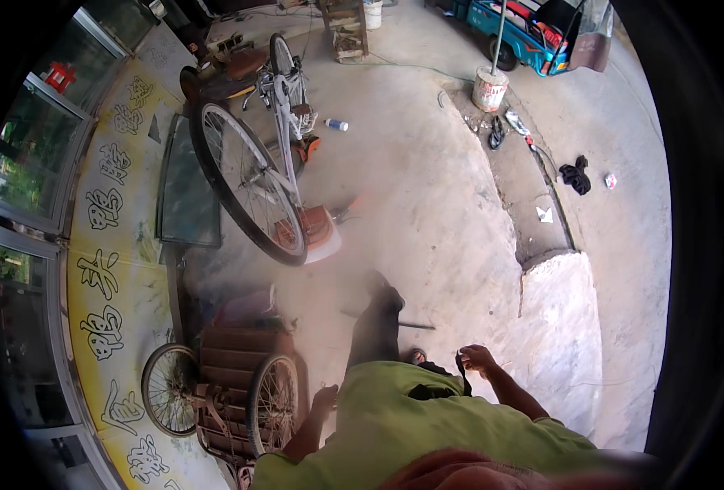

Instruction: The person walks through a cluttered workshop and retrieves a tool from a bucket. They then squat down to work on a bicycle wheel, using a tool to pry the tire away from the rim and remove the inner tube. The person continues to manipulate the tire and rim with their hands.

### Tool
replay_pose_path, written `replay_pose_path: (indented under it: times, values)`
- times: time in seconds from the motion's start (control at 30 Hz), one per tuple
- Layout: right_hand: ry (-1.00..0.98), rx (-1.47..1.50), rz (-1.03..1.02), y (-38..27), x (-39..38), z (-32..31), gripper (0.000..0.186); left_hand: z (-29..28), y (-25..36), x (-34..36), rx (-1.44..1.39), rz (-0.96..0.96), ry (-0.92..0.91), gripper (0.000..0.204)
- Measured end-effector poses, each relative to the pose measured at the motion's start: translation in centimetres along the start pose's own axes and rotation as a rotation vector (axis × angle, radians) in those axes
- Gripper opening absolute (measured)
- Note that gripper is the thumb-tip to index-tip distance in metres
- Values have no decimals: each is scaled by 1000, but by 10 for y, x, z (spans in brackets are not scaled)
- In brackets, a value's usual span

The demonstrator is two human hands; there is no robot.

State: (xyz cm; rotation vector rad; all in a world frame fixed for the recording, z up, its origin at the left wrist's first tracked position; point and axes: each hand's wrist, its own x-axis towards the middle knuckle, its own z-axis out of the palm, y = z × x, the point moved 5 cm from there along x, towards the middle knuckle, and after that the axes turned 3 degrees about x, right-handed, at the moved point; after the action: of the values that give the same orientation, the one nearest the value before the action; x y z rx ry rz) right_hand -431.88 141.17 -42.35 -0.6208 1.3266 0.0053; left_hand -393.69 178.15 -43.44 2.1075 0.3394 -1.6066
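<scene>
My right hand (478,359) grips a black strap (462,371) at the right side of my green shirt (411,416), near a dark opening or pouch at my waist. Low in the view, my left hand (324,398) is curled beside my left hip; what it holds, if anything, is too small and hazy to make out. My dark trouser leg (374,322) stretches forward, and a thin dark rod (417,325) lies on the ground beside it. A folded brown wheeled cart (239,359) with spoked wheels is just left of my left hand.
A white bicycle (296,180) and glass pane (189,196) stand by the yellow signboard (92,237) at left. A bottle (336,124) lies behind. At right are a ledge edge (558,255), a bucket with pole (489,90), dark cloth (574,173) and a blue three-wheeler (525,45).
</scene>
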Motion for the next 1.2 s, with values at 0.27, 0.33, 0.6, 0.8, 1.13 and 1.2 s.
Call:
replay_pose_path:
  times: [0.27,0.33,0.6,0.8,1.13,1.2]
  values:
    - [195,33,-32,-147,80,-18,28,-3,144,92,764,623,-55,28]
    - [126,60,-113,-158,98,-33,28,-9,181,88,304,312,-123,28]
    - [245,-109,189,-257,121,-12,25,-34,393,96,-139,128,-94,29]
    - [156,-154,257,-372,232,-46,22,-44,493,97,-145,72,15,30]
    - [117,-72,-205,-831,377,-21,4,-62,625,36,-65,-84,232,32]
    - [162,-142,-265,-898,393,-12,7,-59,653,30,-68,-96,250,32]
